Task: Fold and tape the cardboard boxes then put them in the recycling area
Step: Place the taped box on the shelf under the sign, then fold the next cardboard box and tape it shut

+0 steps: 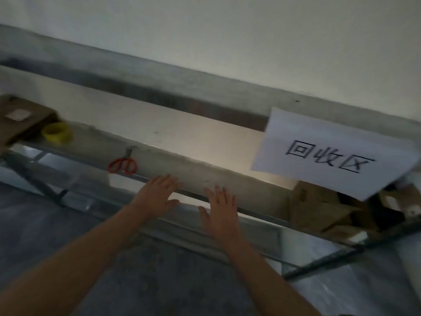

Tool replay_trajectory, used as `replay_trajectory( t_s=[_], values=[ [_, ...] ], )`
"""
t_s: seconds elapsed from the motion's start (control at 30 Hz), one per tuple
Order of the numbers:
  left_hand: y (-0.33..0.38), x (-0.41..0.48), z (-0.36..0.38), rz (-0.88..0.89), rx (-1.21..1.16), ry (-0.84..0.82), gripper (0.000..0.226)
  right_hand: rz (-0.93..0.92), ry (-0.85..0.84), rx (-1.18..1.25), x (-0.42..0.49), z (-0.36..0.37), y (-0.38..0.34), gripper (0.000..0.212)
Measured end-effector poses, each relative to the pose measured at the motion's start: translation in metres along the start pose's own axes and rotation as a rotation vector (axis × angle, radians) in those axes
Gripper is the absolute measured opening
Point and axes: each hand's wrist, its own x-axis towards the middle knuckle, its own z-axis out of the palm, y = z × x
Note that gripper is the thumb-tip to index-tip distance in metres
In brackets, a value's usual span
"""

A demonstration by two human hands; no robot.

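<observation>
Head view is showing both hands spread flat and holding nothing: the left hand (157,197) and the right hand (219,209) are lying side by side, fingers straight, at the near edge of the pale surface (205,137) in the lower middle of the frame. Whether they are pressing on it is lost in blur. A cardboard box (21,120) is lying at the far left edge of the frame, well apart from the left hand, with a yellow tape roll (57,132) just beside it and red scissors (123,164) sitting between roll and hands. The box is likely handling as light, stiff across its panels and bending at the creases, so gripping opposite edges with both hands is looking wise. More cardboard (319,210) is piling at the right, under a paper sign (337,153).
</observation>
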Motion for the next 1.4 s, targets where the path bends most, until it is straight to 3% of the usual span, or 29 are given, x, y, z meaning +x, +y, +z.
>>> replay_trajectory(
  t_s=[0.4,0.7,0.83,1.1,1.3,1.4],
  values=[
    [-0.360,-0.139,-0.064,-0.290,0.086,0.060,0.063,-0.266,-0.075,-0.043,0.159,0.090,-0.358,0.058],
    [-0.579,-0.173,-0.056,-0.470,0.139,0.041,0.063,-0.412,-0.150,-0.029,0.292,0.170,-0.544,0.062],
    [-0.674,-0.175,-0.046,-0.545,0.050,0.014,0.063,-0.404,-0.206,0.062,0.354,0.210,-0.607,0.062],
    [-0.830,-0.157,-0.016,-0.509,-0.035,-0.075,0.064,-0.206,-0.172,0.249,0.425,0.274,-0.669,0.056],
    [-0.917,-0.103,0.015,-0.353,-0.219,-0.105,0.052,0.106,-0.131,0.307,0.465,0.328,-0.692,0.060],
    [-0.948,-0.084,0.032,-0.412,-0.332,-0.198,0.063,0.311,-0.115,0.375,0.467,0.343,-0.711,0.065]
  ],
)
